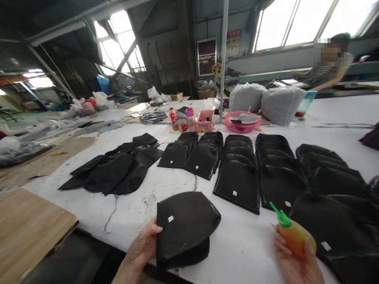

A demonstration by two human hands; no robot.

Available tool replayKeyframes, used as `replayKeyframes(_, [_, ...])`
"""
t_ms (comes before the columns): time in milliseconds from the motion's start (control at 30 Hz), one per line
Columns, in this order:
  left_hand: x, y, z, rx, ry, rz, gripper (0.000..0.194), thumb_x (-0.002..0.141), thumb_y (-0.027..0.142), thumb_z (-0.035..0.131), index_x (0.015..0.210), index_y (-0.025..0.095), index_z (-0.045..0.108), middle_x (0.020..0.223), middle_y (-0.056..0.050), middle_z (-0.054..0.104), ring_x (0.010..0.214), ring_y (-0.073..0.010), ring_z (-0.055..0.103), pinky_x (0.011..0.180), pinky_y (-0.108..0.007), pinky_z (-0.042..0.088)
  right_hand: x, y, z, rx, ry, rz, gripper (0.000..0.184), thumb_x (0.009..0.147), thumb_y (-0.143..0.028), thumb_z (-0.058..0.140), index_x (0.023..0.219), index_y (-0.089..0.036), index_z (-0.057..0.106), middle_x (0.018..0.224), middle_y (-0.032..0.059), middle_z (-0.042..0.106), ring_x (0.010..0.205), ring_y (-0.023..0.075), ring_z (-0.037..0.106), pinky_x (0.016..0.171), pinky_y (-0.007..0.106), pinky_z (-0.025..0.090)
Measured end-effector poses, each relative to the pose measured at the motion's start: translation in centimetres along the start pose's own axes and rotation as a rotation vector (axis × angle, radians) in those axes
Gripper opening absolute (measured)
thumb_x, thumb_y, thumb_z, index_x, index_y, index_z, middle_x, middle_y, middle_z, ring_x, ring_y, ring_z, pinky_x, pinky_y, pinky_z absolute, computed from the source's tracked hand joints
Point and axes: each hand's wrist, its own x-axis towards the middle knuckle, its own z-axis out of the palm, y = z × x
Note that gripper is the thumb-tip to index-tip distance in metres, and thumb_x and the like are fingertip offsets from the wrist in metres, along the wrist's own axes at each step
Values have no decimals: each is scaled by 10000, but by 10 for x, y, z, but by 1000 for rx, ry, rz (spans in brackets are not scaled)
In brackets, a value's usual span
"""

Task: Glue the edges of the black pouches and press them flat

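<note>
My left hand point(143, 244) grips the left edge of a folded black leather-like piece point(186, 225) with a small white sticker, thumb on top. In my right hand point(296, 256) is a squeeze bottle point(296, 236) with a green nozzle and amber contents, tilted with its tip up and to the left. Overlapping rows of similar black pieces point(237, 185) cover the table from the middle to the right, several with white stickers. A loose pile of flat black pieces point(118, 169) lies to the left.
The white-covered table point(166, 181) has a wooden board point(29, 232) at its near left. Farther back stand a red-capped bottle point(173, 118), a pink box point(205, 121), a pink basin point(242, 123) and a metal pole point(223, 63). A person point(328, 67) is at the back right.
</note>
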Motion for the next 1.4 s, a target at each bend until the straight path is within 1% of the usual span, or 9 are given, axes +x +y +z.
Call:
replayKeyframes(67, [10,10,12,-32,-34,80,616,687,155,779,1290,239,689,1114,-54,788,997,-262,759,930,-360,601,-4,-1,5,38,23,31,763,435,-319,1019,1114,-185,701,1011,59,623,704,125,503,466,204,532])
replayKeyframes(200, [39,44,48,-84,-60,282,696,706,107,717,1386,215,616,1162,-55,775,1078,-276,739,1014,-400,580,-10,0,11,59,41,29,729,454,-357,1008,1097,-195,705,998,45,620,701,118,466,445,181,509])
replayKeyframes(333, [79,78,87,-147,-75,452,680,720,60,639,1382,210,609,1232,-49,756,1159,-259,710,1087,-419,536,-13,0,14,58,32,26,740,442,-362,1018,1083,-173,700,997,60,620,690,110,449,431,163,476])
replayKeyframes(433, [115,94,112,-217,-118,507,665,714,14,593,1348,214,627,1220,-37,762,1176,-237,702,1086,-406,530,-16,0,17,67,34,20,748,437,-352,1026,1074,-152,689,985,68,619,687,108,460,437,155,466])
replayKeyframes(567, [160,99,137,-311,-125,508,612,693,-4,553,1257,203,672,1127,-35,788,1138,-230,719,1036,-390,551,-20,0,23,95,15,-15,669,506,-296,996,1077,-128,691,980,88,625,681,111,486,435,150,458])
replayKeyframes(700, [188,83,155,-404,-81,433,568,670,9,516,1179,192,689,1064,-41,793,1092,-230,734,983,-368,569,-20,0,24,120,36,-13,621,527,-278,980,1065,-124,710,991,101,634,676,114,500,425,157,465])
replayKeyframes(833, [197,53,158,-459,-12,361,581,646,4,491,1152,227,671,1066,-15,784,1069,-215,736,968,-356,573,-20,0,23,122,59,0,645,494,-261,991,1062,-132,712,994,99,637,675,116,506,426,164,467])
replayKeyframes(1067, [190,9,141,-478,79,197,508,614,-37,470,1021,205,656,936,2,766,931,-185,738,918,-320,587,-17,1,18,101,72,33,746,430,-323,1023,1082,-173,693,1026,65,625,696,107,480,432,144,445])
replayKeyframes(1400, [188,4,125,-381,223,49,295,674,-39,511,855,187,567,734,0,652,651,-145,636,614,-242,547,-19,-1,22,69,77,38,756,387,-354,1037,1038,-173,696,1000,59,611,720,108,446,450,134,440])
